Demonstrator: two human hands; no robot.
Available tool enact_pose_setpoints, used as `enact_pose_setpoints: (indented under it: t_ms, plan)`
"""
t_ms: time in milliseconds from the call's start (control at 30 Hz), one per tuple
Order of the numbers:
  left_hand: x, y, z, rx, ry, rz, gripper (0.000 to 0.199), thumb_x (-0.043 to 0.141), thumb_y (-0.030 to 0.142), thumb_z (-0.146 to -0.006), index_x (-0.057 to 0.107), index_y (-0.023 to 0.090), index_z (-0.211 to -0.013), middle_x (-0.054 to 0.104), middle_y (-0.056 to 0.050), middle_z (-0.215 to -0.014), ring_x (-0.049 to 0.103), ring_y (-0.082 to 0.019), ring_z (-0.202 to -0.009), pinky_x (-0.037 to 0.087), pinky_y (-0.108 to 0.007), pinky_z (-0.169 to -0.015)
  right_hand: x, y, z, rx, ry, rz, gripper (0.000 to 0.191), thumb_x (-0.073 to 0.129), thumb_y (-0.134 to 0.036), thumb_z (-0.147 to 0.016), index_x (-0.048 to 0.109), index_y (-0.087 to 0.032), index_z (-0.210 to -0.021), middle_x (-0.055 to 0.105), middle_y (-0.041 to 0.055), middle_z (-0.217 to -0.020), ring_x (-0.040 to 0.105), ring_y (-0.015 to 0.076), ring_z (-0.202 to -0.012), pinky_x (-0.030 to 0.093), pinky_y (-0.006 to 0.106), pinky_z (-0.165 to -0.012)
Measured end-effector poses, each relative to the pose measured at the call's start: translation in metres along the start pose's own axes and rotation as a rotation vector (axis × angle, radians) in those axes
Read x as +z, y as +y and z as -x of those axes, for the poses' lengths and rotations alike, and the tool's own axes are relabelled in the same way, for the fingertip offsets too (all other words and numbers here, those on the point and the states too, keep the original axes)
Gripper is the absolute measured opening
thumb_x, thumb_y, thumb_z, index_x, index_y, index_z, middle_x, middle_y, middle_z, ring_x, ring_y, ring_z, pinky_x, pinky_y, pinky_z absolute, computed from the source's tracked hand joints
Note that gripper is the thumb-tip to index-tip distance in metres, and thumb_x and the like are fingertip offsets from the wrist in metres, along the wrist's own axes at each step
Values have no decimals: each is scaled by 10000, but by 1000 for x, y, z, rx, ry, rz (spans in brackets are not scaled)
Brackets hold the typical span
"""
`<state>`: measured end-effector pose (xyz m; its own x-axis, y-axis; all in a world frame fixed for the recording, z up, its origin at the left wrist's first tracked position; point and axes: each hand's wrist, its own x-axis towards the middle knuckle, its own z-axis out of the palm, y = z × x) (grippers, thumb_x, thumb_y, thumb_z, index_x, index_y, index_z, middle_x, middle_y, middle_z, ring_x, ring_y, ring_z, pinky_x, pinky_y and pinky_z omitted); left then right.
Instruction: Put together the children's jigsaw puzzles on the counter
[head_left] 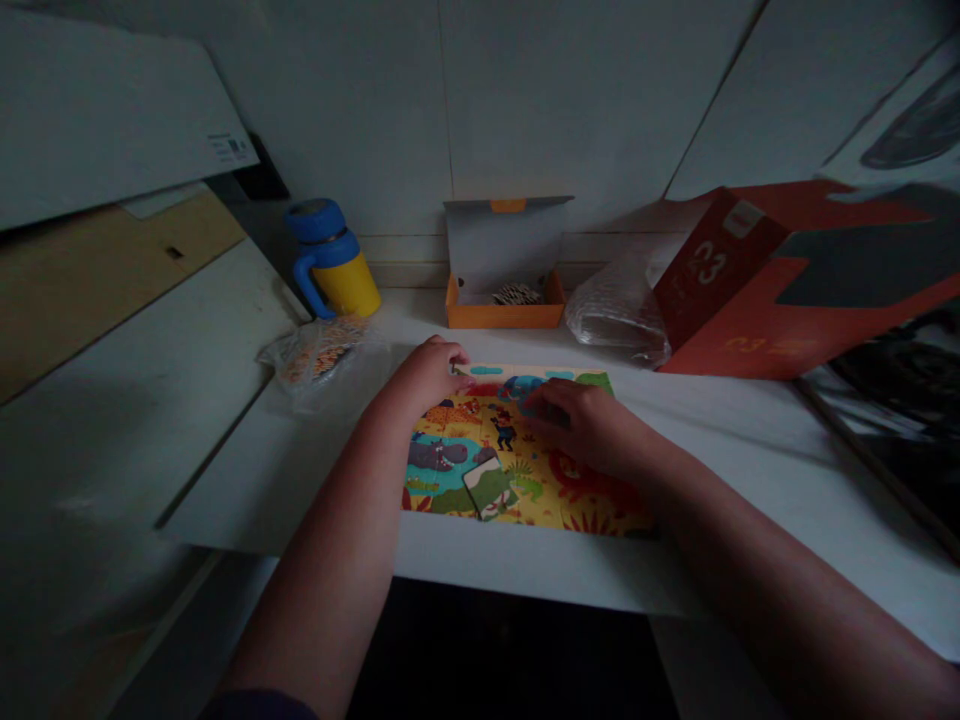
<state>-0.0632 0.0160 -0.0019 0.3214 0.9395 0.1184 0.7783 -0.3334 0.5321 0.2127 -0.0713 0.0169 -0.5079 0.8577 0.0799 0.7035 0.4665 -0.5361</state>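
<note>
A colourful animal puzzle (457, 450) lies flat on the white table, showing a hippo, a lion, an elephant and a small figure. One loose piece (491, 488), green and white, rests tilted over its lower middle part. My left hand (439, 368) is at the puzzle's upper left edge, fingers curled together; whether anything is between them is too small to make out. Over the upper right part, near the elephant, my right hand (574, 415) has bent fingers, with its fingertips partly in shadow and hidden.
Behind the puzzle stands an open orange box (506, 317) with a patterned item inside. A blue and yellow mug (337, 265) and a plastic bag (311, 355) are at left. Clear plastic wrap (619, 310) and a red box (750, 300) stand at right.
</note>
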Motion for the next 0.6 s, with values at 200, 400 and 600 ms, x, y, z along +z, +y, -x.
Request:
enact_pose_setpoints:
  t_ms: [200, 400, 600]
  plan:
    - [-1, 2, 0, 30, -1, -32, 219, 836, 255, -790, 777, 195, -992, 664, -74, -1034, 673, -225, -949, 529, -327, -885, 12, -17, 5, -311, -189, -68, 700, 830, -622, -812, 698, -240, -1384, 656, 154, -1365, 601, 346, -1273, 459, 487, -1100]
    - [-3, 10, 2, 41, 19, -67, 228, 839, 223, -769, 775, 191, -985, 671, -81, -1049, 665, -231, -945, 519, -332, -876, 17, -27, 6, -333, -232, -77, 570, 848, -550, -817, 724, -237, -1278, 659, 128, -1300, 604, 337, -1219, 455, 504, -1068]
    - [-7, 18, 2, 3, -5, 117, 226, 767, 401, -861, 773, 187, -936, 736, -75, -959, 665, -217, -867, 512, -325, -785, 13, -35, 9, -230, -241, -171, 389, 850, -437, -828, 642, -201, -1056, 688, 79, -1066, 634, 237, -951, 489, 350, -832]
